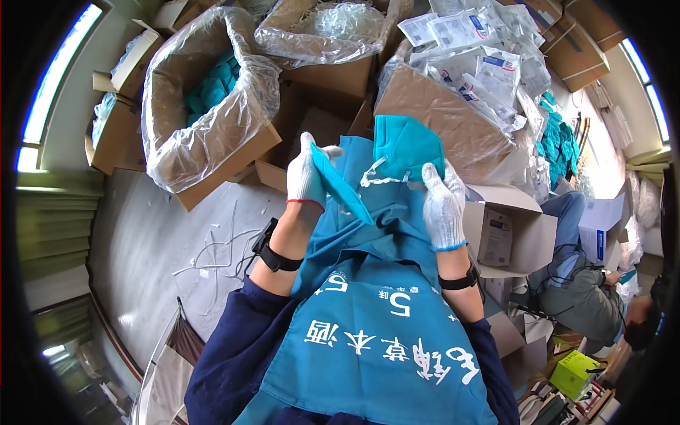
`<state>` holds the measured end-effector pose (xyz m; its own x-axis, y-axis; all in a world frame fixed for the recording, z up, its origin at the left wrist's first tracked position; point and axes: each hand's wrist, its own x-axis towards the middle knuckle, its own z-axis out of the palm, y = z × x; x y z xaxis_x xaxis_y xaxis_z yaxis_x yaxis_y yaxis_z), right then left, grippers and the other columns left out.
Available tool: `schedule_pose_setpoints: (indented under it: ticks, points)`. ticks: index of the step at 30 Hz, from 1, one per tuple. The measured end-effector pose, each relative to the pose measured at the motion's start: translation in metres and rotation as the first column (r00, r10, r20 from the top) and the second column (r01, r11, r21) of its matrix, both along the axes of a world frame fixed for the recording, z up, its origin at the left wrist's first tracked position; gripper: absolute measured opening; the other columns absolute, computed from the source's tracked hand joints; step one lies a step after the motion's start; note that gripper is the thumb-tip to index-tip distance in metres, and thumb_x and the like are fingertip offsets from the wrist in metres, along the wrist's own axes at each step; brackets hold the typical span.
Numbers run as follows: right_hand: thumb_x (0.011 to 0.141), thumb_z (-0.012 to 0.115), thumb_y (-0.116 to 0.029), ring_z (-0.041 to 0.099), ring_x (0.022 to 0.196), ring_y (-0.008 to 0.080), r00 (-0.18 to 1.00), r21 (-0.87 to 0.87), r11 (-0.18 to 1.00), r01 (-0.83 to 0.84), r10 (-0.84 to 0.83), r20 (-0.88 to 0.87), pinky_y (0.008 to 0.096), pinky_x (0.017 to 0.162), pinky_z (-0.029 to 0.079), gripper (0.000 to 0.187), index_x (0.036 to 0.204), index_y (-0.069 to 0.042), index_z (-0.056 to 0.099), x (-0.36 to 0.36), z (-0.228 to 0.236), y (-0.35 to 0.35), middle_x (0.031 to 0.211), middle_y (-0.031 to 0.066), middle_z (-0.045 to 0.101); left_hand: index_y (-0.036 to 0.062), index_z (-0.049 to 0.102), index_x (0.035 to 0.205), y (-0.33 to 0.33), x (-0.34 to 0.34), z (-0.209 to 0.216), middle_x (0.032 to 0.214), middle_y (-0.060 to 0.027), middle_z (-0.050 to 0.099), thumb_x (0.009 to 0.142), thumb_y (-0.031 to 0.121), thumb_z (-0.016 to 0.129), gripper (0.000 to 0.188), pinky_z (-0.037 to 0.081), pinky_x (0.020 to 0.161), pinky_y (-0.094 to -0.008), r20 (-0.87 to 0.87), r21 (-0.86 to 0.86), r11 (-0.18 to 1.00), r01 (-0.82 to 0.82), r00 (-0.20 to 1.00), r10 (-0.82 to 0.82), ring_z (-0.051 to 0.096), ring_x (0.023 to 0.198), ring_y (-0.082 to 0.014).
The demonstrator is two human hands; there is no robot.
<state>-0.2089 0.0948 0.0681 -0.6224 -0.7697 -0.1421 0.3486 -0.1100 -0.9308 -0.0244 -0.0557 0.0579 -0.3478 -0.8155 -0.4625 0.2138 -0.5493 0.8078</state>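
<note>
My left hand (304, 177), in a white knit glove with a red cuff edge, is closed on a teal folded face mask (343, 191), seen nearly edge-on and slanting down to the right. My right hand (444, 209), in a white glove with a blue cuff edge, pinches the lower right corner of another teal face mask (406, 145). That second mask faces up flat, and its white straps (379, 173) dangle along its lower edge. Both masks are held over the teal apron (382, 333) on my lap, a little apart from each other.
Ahead on the left stands a plastic-lined carton (209, 152) with teal masks inside. An open carton (312, 113) sits beside it. At the right a carton (446, 117) is heaped with sealed packets (489, 71). Another person (584, 297) sits at the far right, near a white box (513, 234).
</note>
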Motion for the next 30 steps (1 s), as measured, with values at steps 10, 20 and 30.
schedule_pose_setpoints:
  ticks: [10,20,30]
  points:
    - [0.096,0.062,0.001,0.061,0.096,0.0089,0.976,-0.075,0.982,-0.175,0.163,-0.144,0.0225,0.089,0.048,0.026,0.121,0.001,0.068,0.038,0.003,0.016,0.105,0.0018,0.068,0.0126,0.046,0.064,0.022,-0.052,0.000,0.095,-0.0214,0.068,0.104,0.049,0.048,0.055,0.054,0.082,-0.0494,-0.177,0.377,0.904,-0.204,0.942,0.286,0.064,0.091,-0.0358]
    - [0.089,0.075,-0.012,0.064,0.094,0.0114,0.994,-0.047,0.998,0.039,-0.044,-0.102,0.0249,0.086,0.051,0.039,0.125,-0.001,0.062,0.063,-0.007,0.008,0.109,0.0044,0.069,0.0066,0.063,0.116,0.035,-0.080,-0.013,0.106,-0.0122,0.068,0.099,0.058,0.052,0.055,0.056,0.083,-0.0427,0.017,0.322,0.892,-0.316,0.944,0.329,0.066,0.092,-0.0273]
    - [0.095,0.066,-0.009,0.068,0.097,0.0163,0.943,-0.110,0.994,-0.021,0.057,0.329,0.0298,0.089,0.054,0.028,0.123,-0.001,0.066,-0.012,0.003,0.007,0.111,0.0071,0.072,-0.0014,0.064,0.126,0.049,-0.070,-0.015,0.114,-0.0069,0.071,0.098,0.027,0.067,0.040,0.052,0.091,-0.0292,-0.035,-0.377,0.866,0.330,0.929,-0.369,0.065,0.101,-0.0128]
